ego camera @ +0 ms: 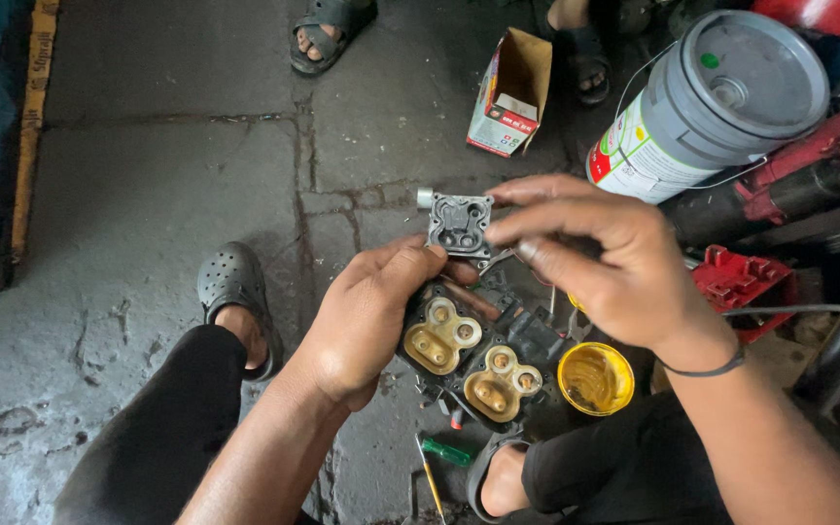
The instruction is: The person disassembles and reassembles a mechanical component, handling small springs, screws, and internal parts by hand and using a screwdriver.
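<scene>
My left hand (367,316) grips a black mechanical block (473,365) with two brass-coloured fittings on its face. A small grey metal cover plate (459,224) with several holes stands above the block at my left fingertips. My right hand (595,262) pinches that plate's right edge between thumb and fingers. A short silver cylinder (425,197) sticks out at the plate's upper left corner.
A yellow tub of grease (595,377) sits on the floor by my right knee. A grey bucket (721,102) lies tilted at top right, an open cardboard box (509,92) beside it. Red machine parts (746,282) are at right. A green-handled screwdriver (444,452) lies below. Another person's sandalled feet (328,34) are at top.
</scene>
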